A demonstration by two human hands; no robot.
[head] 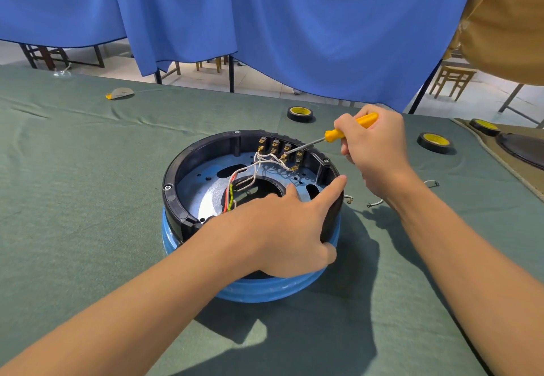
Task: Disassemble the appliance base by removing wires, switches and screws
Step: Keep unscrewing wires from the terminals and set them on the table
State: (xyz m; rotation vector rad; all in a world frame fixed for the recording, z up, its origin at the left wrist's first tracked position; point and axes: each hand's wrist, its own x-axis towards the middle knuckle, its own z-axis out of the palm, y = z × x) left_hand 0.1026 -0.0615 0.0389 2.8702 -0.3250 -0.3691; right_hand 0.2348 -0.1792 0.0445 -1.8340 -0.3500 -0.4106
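Note:
The round appliance base (173, 187), black rim over a blue body, sits upside down on the green cloth. Inside it, white wires (266, 159) run to a row of brass-terminal switches (279, 146) on the far wall; red and yellow-green wires (231, 196) drop into the centre hole. My left hand (285, 228) grips the near right rim, thumb outside and index finger stretched along the edge. My right hand (374, 143) holds a yellow-handled screwdriver (335, 134), whose tip touches the switch terminals.
Three black tape rolls with yellow cores lie behind and to the right (300, 113), (435, 141), (484, 127). Two short loose wire pieces (375, 203), (431, 182) lie right of the base. A dark round part (524, 149) rests on a tan mat at far right. A blue curtain hangs behind.

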